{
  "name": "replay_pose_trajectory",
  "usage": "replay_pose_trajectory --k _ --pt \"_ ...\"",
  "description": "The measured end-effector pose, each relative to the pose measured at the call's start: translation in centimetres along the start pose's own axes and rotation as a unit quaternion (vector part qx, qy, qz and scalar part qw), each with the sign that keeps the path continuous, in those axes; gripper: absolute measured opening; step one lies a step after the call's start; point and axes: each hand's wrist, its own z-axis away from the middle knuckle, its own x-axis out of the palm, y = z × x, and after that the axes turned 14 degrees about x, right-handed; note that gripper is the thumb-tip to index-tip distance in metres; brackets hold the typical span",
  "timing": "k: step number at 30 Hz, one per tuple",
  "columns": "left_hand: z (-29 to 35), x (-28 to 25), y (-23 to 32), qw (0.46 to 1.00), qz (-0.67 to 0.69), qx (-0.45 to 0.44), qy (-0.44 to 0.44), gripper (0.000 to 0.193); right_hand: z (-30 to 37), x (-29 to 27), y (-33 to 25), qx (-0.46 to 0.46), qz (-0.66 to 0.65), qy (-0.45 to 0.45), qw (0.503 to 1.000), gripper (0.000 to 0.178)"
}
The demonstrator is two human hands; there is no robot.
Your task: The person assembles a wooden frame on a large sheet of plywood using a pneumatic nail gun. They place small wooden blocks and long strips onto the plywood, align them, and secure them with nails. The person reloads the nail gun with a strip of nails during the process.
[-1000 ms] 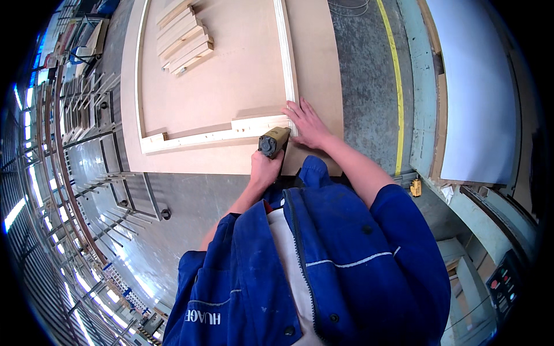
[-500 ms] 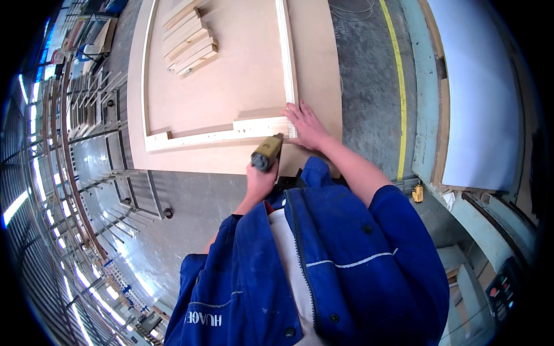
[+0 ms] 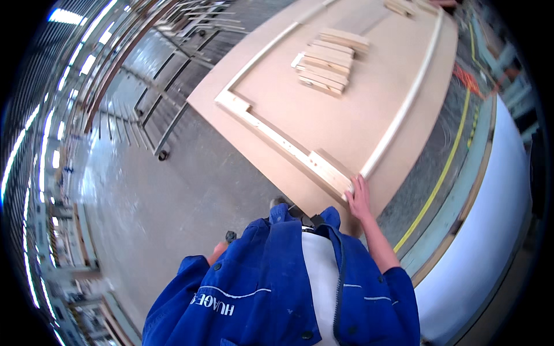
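My right hand (image 3: 359,199) lies flat on the near corner of a light wooden frame (image 3: 323,167), where a long thin strip (image 3: 404,104) meets a wider batten. The frame rests on a big brown board (image 3: 346,115). My left hand (image 3: 217,252) hangs low at my left side, mostly hidden behind my blue jacket. A small dark part of a power tool (image 3: 231,236) sticks out beside it. Farther up the board sits a stack of short wooden slats (image 3: 329,69).
Metal racks on wheels (image 3: 156,98) stand to the left on the grey floor. A yellow floor line (image 3: 438,179) runs along the right side of the board, next to a large white surface (image 3: 496,230). More wood pieces (image 3: 404,7) lie at the board's far end.
My left hand with the power tool has dropped from the frame's corner down to my side. My head has turned, so the board now sits up and to the right. The right hand stays on the corner.
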Motion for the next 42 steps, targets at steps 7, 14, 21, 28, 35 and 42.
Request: replay_pose_trajectory --k 7,14,21,28,35,42 --pt "1.0 7.5 -6.1 0.981 0.178 -0.07 -0.018 0.045 0.2 0.4 -0.8 0.026 0.037 -0.05 0.998 0.058" --pt "-3.1 6.0 -9.0 0.95 0.304 -0.075 0.021 0.049 0.6 2.8 -2.7 0.135 0.104 0.048 0.984 0.057" --pt "-10.5 2.1 -15.0 0.967 0.248 -0.039 0.043 0.05 1.0 6.1 -9.5 0.36 0.154 -0.005 0.92 0.06" --pt "-16.4 -5.7 -16.3 0.98 0.188 0.016 0.061 0.051 3.0 8.8 -9.5 0.305 0.138 0.164 0.928 0.069" --pt "-24.8 -9.0 -15.2 0.974 0.151 0.133 0.1 0.063 4.5 11.1 -11.4 0.315 0.072 0.236 0.917 0.078" --pt "-23.5 -26.4 -1.6 0.933 0.259 0.146 0.204 0.04 3.8 12.4 -12.5 0.334 0.083 0.259 0.903 0.085"
